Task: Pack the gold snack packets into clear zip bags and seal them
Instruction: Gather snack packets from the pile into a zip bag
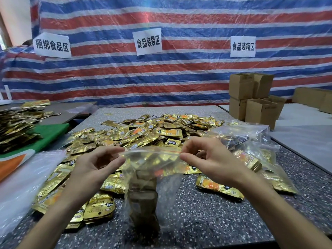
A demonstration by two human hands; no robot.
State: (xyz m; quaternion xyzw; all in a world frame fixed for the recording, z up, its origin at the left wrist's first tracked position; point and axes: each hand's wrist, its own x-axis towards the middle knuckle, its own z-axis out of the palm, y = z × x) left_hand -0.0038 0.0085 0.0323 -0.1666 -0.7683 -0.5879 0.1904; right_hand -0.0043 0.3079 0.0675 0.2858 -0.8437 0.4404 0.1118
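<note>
- Head view: the left hand (95, 164) pinches the 9 o'clock end of the zip bag's (152, 154) top strip, and the right hand (203, 156) pinches the 3 o'clock end. The bag hangs over the table (206, 212) with stacked gold packets (142, 196) inside.
- The strip looks slack and bowed, so it may seal only partway and packets could spill later.
- If a pinch slips, the bag would drop into the loose pile (147, 130) at 12 o'clock.
</note>
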